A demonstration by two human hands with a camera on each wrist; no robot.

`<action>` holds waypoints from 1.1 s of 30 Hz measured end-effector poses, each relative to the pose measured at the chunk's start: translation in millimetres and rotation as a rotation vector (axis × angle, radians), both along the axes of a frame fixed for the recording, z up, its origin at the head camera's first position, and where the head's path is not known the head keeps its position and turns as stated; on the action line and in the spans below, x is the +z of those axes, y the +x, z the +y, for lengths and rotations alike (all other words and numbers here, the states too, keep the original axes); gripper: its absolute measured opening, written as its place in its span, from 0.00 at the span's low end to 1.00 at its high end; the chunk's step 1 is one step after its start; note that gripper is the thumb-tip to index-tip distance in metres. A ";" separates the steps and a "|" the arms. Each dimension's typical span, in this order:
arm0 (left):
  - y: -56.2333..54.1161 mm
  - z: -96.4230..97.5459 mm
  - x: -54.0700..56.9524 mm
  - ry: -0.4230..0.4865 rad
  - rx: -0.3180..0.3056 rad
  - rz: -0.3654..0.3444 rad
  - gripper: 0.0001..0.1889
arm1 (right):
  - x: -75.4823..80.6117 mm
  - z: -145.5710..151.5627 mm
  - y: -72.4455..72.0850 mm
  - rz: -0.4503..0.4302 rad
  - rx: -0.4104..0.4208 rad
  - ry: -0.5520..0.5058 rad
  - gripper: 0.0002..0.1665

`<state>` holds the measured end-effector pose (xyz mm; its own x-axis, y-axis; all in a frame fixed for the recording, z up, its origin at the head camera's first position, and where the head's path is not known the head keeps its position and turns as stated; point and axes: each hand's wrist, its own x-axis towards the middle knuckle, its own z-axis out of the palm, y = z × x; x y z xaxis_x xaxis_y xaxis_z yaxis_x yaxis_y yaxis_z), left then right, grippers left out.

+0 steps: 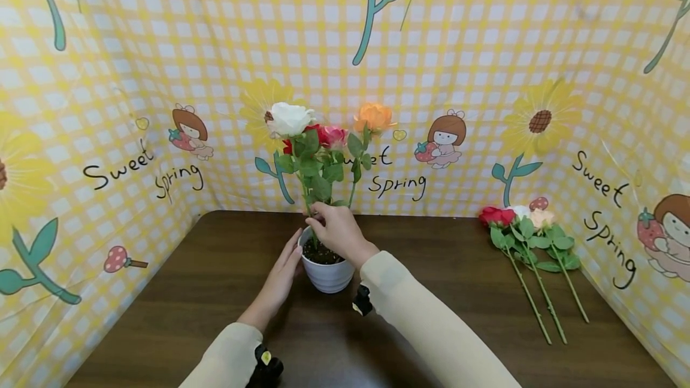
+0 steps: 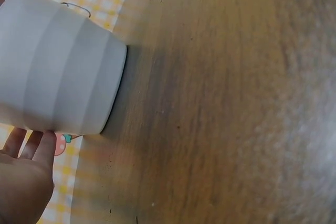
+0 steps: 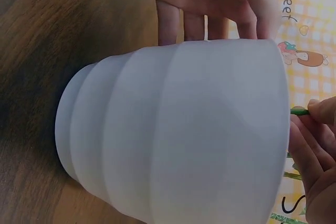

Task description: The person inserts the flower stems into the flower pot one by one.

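A ridged white flowerpot [image 1: 329,278] full of dark soil [image 1: 319,252] stands upright on the table. My left hand [image 1: 281,273] touches the pot's left side with its fingers fairly straight, fingertips right against the wall in the left wrist view. Just above the rim, thumb and fingers of my right hand [image 1: 341,232] pinch a green rose stem [image 3: 299,112]. Over the pot rise a white rose [image 1: 291,118], a pink rose [image 1: 335,136], red petals [image 1: 314,132] partly hidden behind leaves, and an orange rose [image 1: 374,117] on the right.
On the right of the brown wooden table [image 1: 431,292] lie cut roses: a red rose [image 1: 497,216], a white rose [image 1: 520,211] and a peach rose [image 1: 541,218], stems toward the front. Yellow checked cloth [image 1: 474,29] encloses the back and both sides.
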<state>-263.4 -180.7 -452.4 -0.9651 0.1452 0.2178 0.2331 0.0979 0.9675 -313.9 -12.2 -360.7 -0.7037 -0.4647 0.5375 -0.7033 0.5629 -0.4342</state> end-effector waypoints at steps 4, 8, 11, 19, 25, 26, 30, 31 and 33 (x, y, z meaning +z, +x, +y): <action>-0.4 0.0 1.0 -0.004 0.006 0.001 0.28 | -0.5 0.2 0.0 0.000 0.000 0.011 0.09; -0.5 -0.1 -1.3 -0.004 0.008 -0.002 0.28 | -2.8 2.3 -0.5 -0.019 -0.004 0.001 0.08; -0.2 -0.3 -2.6 -0.002 0.002 0.001 0.28 | -3.6 3.6 -0.6 -0.017 0.000 -0.007 0.05; 0.0 0.1 1.3 -0.015 -0.003 0.002 0.29 | -4.0 -0.2 -2.7 0.017 -0.008 0.003 0.09; 2.4 1.1 3.6 -0.045 0.004 -0.005 0.28 | -5.3 -2.7 -3.3 0.027 -0.010 0.011 0.12; 2.6 1.2 3.6 -0.047 0.003 -0.006 0.28 | -5.2 -2.6 -3.0 0.030 -0.012 0.013 0.11; 2.6 1.7 3.5 -0.032 -0.001 -0.004 0.28 | -4.6 -1.6 -1.5 0.011 -0.031 0.010 0.08; 2.5 1.8 3.3 -0.028 -0.002 -0.004 0.28 | -4.4 -1.2 -1.2 0.007 -0.038 0.008 0.08; 2.4 1.9 2.9 -0.021 -0.003 -0.004 0.28 | -4.3 -0.6 -0.9 -0.008 -0.047 -0.001 0.08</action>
